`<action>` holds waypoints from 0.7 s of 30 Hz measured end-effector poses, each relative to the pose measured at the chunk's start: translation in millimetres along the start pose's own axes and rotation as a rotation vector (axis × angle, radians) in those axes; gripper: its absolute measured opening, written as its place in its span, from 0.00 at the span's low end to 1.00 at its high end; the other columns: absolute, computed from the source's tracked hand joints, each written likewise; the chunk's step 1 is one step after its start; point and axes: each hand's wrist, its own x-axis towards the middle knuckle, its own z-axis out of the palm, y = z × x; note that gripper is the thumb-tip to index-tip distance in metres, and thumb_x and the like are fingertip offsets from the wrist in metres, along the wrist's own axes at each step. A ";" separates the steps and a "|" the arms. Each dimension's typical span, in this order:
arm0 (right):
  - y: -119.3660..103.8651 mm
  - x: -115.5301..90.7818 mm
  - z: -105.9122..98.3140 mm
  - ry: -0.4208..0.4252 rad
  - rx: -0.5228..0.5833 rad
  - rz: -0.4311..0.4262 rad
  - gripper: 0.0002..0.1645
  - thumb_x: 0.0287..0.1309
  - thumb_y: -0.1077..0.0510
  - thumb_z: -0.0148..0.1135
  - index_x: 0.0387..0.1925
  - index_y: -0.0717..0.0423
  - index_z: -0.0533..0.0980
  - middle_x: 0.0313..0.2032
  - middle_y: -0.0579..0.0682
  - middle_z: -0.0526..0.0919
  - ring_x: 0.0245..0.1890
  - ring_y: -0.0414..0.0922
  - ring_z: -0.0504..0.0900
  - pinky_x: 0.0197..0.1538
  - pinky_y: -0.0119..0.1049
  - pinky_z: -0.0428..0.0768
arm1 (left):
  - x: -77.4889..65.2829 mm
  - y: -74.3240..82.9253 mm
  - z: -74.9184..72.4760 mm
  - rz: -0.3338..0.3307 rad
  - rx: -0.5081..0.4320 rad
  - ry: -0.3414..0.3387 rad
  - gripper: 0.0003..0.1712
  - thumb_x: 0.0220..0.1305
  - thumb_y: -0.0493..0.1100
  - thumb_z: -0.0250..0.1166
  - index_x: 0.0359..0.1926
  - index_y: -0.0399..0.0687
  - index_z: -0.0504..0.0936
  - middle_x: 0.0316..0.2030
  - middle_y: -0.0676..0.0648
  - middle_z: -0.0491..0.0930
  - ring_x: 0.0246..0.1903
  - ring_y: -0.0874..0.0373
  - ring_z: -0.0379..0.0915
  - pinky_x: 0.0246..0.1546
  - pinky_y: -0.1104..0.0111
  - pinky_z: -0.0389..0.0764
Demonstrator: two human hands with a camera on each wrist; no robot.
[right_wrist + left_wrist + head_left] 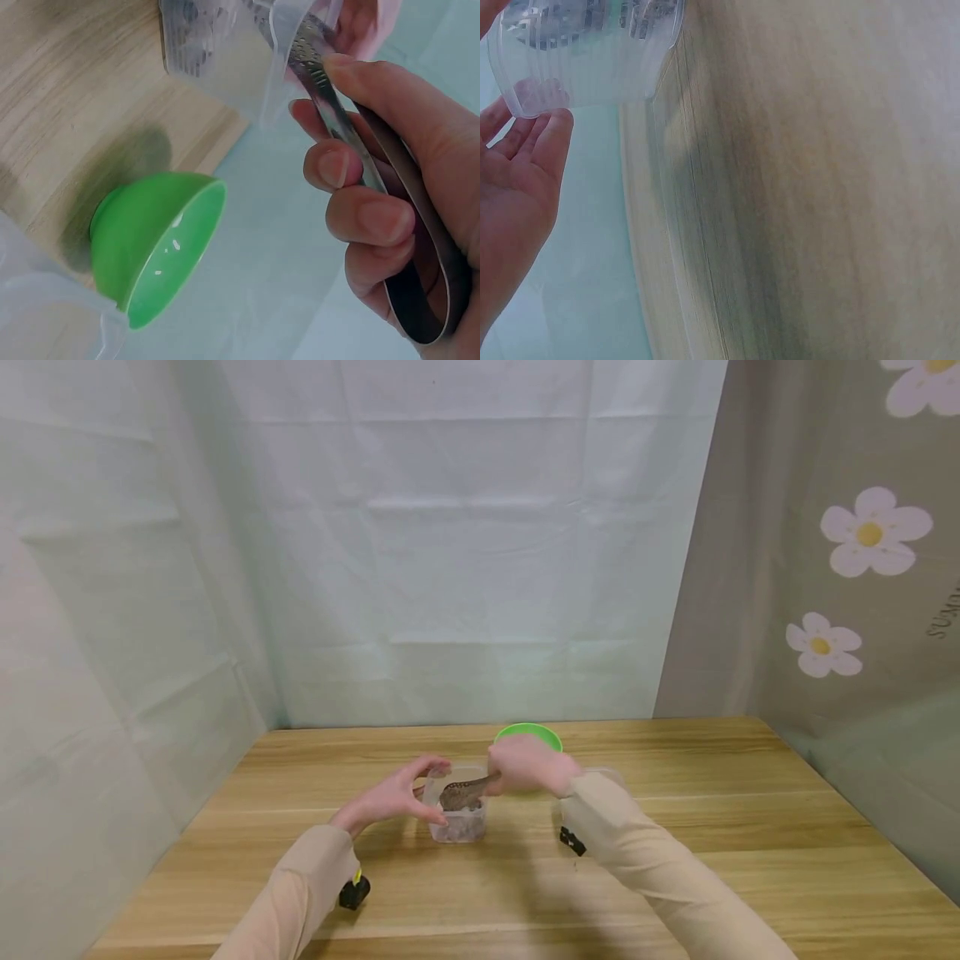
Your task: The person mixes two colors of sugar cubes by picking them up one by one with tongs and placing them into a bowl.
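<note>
We judge the step in hand to be picking out: the tongs [339,124] reach down into the near clear container [604,82], their perforated ends among the greyish pieces [459,828] inside. Our right hand [528,764] grasps the tongs, fingers and thumb wrapped about both metal arms. Our left hand [390,792] steadies the container, thumb on the near side and fingers around the far side. The container stands on the tabletop [480,902], in front of us and a little left of the green bowl [124,217] — which sits farther back, just beyond the right hand. A second clear container [45,300] stands to the right, partly hidden by our right sleeve [645,852].

Whether the ends have already caught a piece we cannot tell; the wall blurs it, and we cannot name the pieces either. As we see it, the next move calls for squeezing the arms firmly, checking that something is pinched, then lifting straight up so the ends clear the rim. The container looks light, so the left hand should keep its hold — a sideways tug could tip or drag it.
</note>
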 end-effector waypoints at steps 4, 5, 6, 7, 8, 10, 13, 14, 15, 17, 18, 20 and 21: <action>7.6 -5.2 -1.9 0.081 -0.031 -0.021 0.08 0.32 0.45 0.52 0.11 0.43 0.72 0.12 0.36 0.65 0.12 0.34 0.61 0.15 0.24 0.61 | 0.7 -6.1 -0.4 0.009 0.030 0.013 0.39 0.31 0.42 0.62 0.47 0.54 0.53 0.45 0.50 0.54 0.44 0.54 0.46 0.35 0.58 0.56; 9.6 -6.4 -2.0 0.101 -0.033 -0.022 0.08 0.32 0.45 0.52 0.11 0.41 0.72 0.11 0.36 0.64 0.12 0.34 0.60 0.15 0.24 0.60 | 1.3 -9.9 -0.6 0.007 0.045 0.016 0.39 0.30 0.43 0.62 0.47 0.55 0.53 0.45 0.51 0.54 0.44 0.55 0.46 0.35 0.59 0.56; 11.5 -7.9 -2.1 0.117 -0.031 -0.020 0.09 0.32 0.44 0.52 0.09 0.42 0.71 0.10 0.36 0.63 0.11 0.34 0.59 0.14 0.24 0.58 | 2.1 -13.7 -0.8 0.006 0.056 0.020 0.39 0.30 0.44 0.63 0.47 0.56 0.53 0.45 0.52 0.54 0.44 0.56 0.47 0.35 0.59 0.57; 13.2 -9.5 -2.2 0.130 -0.026 -0.019 0.12 0.31 0.43 0.51 0.07 0.43 0.70 0.09 0.37 0.61 0.11 0.34 0.57 0.13 0.24 0.57 | 3.0 -17.3 -1.0 0.009 0.064 0.021 0.40 0.29 0.44 0.63 0.47 0.57 0.53 0.45 0.53 0.54 0.44 0.57 0.47 0.34 0.60 0.57; 15.2 -11.1 -2.2 0.134 -0.023 -0.023 0.15 0.32 0.42 0.50 0.04 0.43 0.68 0.07 0.37 0.59 0.10 0.34 0.55 0.12 0.24 0.55 | 3.5 -19.8 -1.0 0.009 0.072 0.024 0.40 0.29 0.45 0.63 0.47 0.58 0.53 0.44 0.54 0.54 0.44 0.57 0.47 0.34 0.60 0.58; 18.6 -14.4 -2.2 0.142 -0.014 -0.033 0.21 0.32 0.39 0.47 0.00 0.45 0.62 0.05 0.38 0.54 0.09 0.34 0.52 0.11 0.25 0.52 | 3.7 -20.1 -0.9 0.012 0.075 0.025 0.40 0.29 0.45 0.63 0.47 0.58 0.53 0.44 0.55 0.55 0.44 0.57 0.47 0.34 0.60 0.57; 22.7 -19.5 -3.1 0.157 -0.002 -0.037 0.24 0.32 0.36 0.43 0.01 0.47 0.56 0.03 0.38 0.50 0.07 0.33 0.49 0.10 0.24 0.49 | 2.3 -12.8 -0.4 0.001 0.055 0.025 0.40 0.29 0.43 0.63 0.47 0.56 0.53 0.44 0.54 0.55 0.44 0.56 0.47 0.36 0.59 0.56; 24.0 -20.8 -3.2 0.163 0.013 -0.040 0.24 0.33 0.37 0.44 0.01 0.48 0.57 0.03 0.37 0.50 0.07 0.32 0.49 0.10 0.24 0.49 | 2.4 -12.6 -0.1 -0.004 0.053 0.028 0.40 0.29 0.43 0.63 0.47 0.56 0.53 0.44 0.54 0.55 0.45 0.57 0.47 0.36 0.60 0.56; 25.3 -22.4 -3.8 0.169 0.029 -0.046 0.24 0.33 0.37 0.43 0.01 0.48 0.57 0.03 0.37 0.50 0.07 0.32 0.49 0.10 0.24 0.49 | 1.5 -8.8 0.1 -0.010 0.048 0.026 0.39 0.29 0.42 0.63 0.47 0.56 0.53 0.45 0.53 0.54 0.45 0.56 0.46 0.37 0.60 0.56; 27.7 -26.2 -6.1 0.184 0.062 -0.053 0.23 0.34 0.39 0.44 0.02 0.48 0.58 0.03 0.37 0.50 0.06 0.32 0.47 0.10 0.24 0.48 | 1.0 -5.9 0.4 -0.018 0.044 0.022 0.39 0.29 0.42 0.63 0.47 0.55 0.53 0.45 0.52 0.54 0.45 0.56 0.45 0.37 0.60 0.55; 29.1 -28.3 -7.7 0.193 0.074 -0.055 0.22 0.35 0.40 0.45 0.02 0.48 0.58 0.03 0.38 0.50 0.06 0.32 0.47 0.10 0.24 0.48 | 0.8 -4.5 0.6 -0.016 0.048 0.021 0.39 0.29 0.42 0.63 0.47 0.55 0.53 0.45 0.52 0.54 0.45 0.56 0.45 0.37 0.61 0.55; 32.4 -32.4 -11.1 0.205 0.100 -0.055 0.19 0.36 0.42 0.47 0.03 0.46 0.62 0.03 0.37 0.51 0.06 0.31 0.46 0.09 0.24 0.47 | 0.5 -2.9 0.8 -0.013 0.054 0.020 0.39 0.30 0.43 0.63 0.47 0.55 0.53 0.45 0.53 0.54 0.45 0.55 0.45 0.37 0.61 0.55; 34.4 -34.9 -13.5 0.210 0.111 -0.052 0.19 0.37 0.42 0.46 0.03 0.46 0.62 0.03 0.37 0.50 0.06 0.32 0.46 0.09 0.24 0.47 | -0.4 1.2 0.8 -0.014 0.051 0.017 0.39 0.30 0.42 0.63 0.47 0.54 0.53 0.45 0.52 0.54 0.45 0.54 0.45 0.37 0.60 0.55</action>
